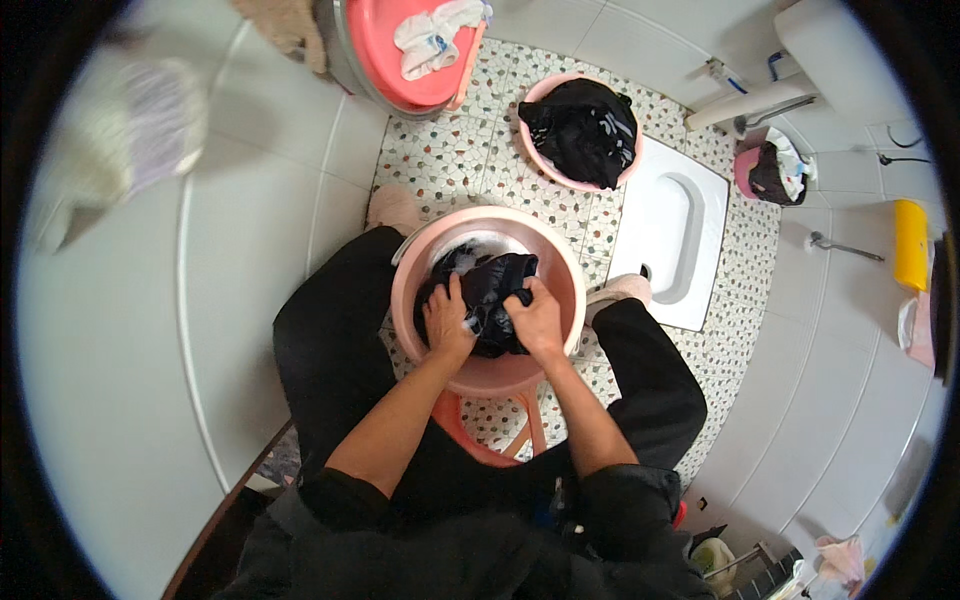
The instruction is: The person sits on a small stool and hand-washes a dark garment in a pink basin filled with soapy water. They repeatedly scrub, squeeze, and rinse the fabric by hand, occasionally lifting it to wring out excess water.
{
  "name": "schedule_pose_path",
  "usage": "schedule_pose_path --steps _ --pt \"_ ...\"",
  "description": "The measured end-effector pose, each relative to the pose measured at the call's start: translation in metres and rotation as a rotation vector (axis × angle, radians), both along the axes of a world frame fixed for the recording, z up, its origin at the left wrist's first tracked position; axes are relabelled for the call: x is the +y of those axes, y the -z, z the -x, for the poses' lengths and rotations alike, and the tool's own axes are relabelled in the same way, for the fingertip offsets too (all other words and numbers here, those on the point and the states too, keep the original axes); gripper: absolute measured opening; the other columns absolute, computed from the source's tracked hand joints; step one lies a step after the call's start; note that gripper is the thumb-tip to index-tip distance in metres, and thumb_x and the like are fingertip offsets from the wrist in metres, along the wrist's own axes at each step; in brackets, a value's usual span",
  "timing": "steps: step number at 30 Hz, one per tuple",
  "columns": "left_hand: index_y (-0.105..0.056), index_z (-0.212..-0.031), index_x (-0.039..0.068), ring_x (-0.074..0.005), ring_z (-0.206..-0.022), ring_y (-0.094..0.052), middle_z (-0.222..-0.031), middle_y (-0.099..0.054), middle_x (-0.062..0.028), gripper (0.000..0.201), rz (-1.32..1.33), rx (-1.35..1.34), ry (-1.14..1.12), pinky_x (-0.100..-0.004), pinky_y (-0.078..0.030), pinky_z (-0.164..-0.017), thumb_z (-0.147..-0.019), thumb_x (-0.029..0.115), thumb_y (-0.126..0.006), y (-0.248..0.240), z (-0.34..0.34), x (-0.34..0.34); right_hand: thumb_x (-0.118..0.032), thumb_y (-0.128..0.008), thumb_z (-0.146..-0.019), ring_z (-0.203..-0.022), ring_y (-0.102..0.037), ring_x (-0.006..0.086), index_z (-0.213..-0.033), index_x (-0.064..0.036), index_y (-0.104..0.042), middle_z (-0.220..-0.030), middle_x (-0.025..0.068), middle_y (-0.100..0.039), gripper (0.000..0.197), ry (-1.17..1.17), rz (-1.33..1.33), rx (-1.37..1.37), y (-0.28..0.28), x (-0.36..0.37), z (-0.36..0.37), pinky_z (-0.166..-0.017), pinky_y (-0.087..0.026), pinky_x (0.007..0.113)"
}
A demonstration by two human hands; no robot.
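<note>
A wet, dark garment [490, 290] lies bunched in a pink bucket [573, 290] between my knees, with white suds around it. My left hand [446, 318] rests on the left part of the cloth, its fingers spread and pressing on it. On the right side, my right hand [537, 318] is closed round a fold of the same garment. A little foam shows beside my left thumb. The cloth's lower layers and whatever is under it are hidden.
A pink basin [528, 95] with black clothes stands on the speckled floor ahead. Right of it is a white squat toilet [655, 215]. A red basin [375, 30] holding a white cloth is at the far left. A small pink bin [745, 172] stands by the right wall.
</note>
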State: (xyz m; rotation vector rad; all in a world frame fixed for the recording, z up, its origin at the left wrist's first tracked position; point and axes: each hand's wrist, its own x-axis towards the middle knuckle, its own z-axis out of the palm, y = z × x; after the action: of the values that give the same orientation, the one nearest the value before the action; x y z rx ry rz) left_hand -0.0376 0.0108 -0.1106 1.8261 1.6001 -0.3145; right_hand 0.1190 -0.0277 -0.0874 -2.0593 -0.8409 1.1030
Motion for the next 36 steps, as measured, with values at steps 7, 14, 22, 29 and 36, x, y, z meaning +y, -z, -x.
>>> schedule_pose_path --steps 7,14,22,29,36 --pt "-0.018 -0.156 0.014 -0.0438 -0.144 -0.021 -0.157 -0.019 -0.0228 0.114 -0.015 0.133 0.362 -0.0679 -0.022 -0.110 -0.069 0.044 -0.085 0.071 -0.008 0.002 -0.021 -0.068 -0.079 -0.092 -0.065 0.0428 -0.142 -0.0043 -0.034 -0.116 0.0276 -0.061 0.073 -0.132 0.260 -0.355 0.132 0.037 0.011 -0.084 -0.051 0.052" --pt "-0.029 -0.151 0.007 -0.0467 -0.140 -0.028 -0.151 -0.031 -0.0257 0.087 0.060 0.212 0.403 -0.0678 -0.022 -0.110 -0.079 0.024 -0.074 0.134 -0.020 0.008 -0.025 -0.068 -0.082 -0.086 -0.066 0.0388 -0.135 0.0024 -0.044 -0.108 0.0274 -0.063 0.064 -0.429 0.352 -0.534 0.192 0.038 0.000 -0.070 -0.055 0.049" --pt "-0.052 -0.137 0.004 -0.0372 -0.128 -0.049 -0.138 -0.052 -0.0232 0.057 0.371 0.166 0.400 -0.0522 -0.028 -0.113 -0.088 0.032 -0.061 0.218 -0.001 -0.002 -0.027 -0.060 -0.089 -0.103 -0.063 0.0378 -0.124 0.0016 -0.057 -0.115 0.0253 -0.063 0.045 -0.431 0.357 -0.496 0.260 0.005 0.002 -0.087 -0.051 0.048" --pt "-0.062 -0.120 -0.001 -0.0371 -0.122 -0.052 -0.133 -0.056 -0.0210 0.036 0.515 0.059 0.009 -0.0531 -0.039 -0.103 -0.087 0.011 -0.060 0.188 -0.018 0.021 -0.024 -0.056 -0.094 -0.111 -0.060 0.0375 -0.128 -0.0003 -0.055 -0.123 0.0240 -0.060 0.041 -0.259 0.214 -0.382 0.277 -0.003 0.000 -0.094 -0.049 0.045" --pt "-0.061 -0.118 -0.001 -0.0355 -0.123 -0.050 -0.131 -0.052 -0.0225 0.055 0.794 -0.495 -0.928 -0.0544 -0.045 -0.096 -0.090 0.046 -0.063 0.076 -0.029 0.025 -0.023 -0.062 -0.088 -0.107 -0.060 0.0463 -0.135 0.0052 -0.045 -0.121 0.0322 -0.058 0.057 -0.353 0.376 -0.342 0.154 0.070 0.007 -0.093 -0.050 0.049"
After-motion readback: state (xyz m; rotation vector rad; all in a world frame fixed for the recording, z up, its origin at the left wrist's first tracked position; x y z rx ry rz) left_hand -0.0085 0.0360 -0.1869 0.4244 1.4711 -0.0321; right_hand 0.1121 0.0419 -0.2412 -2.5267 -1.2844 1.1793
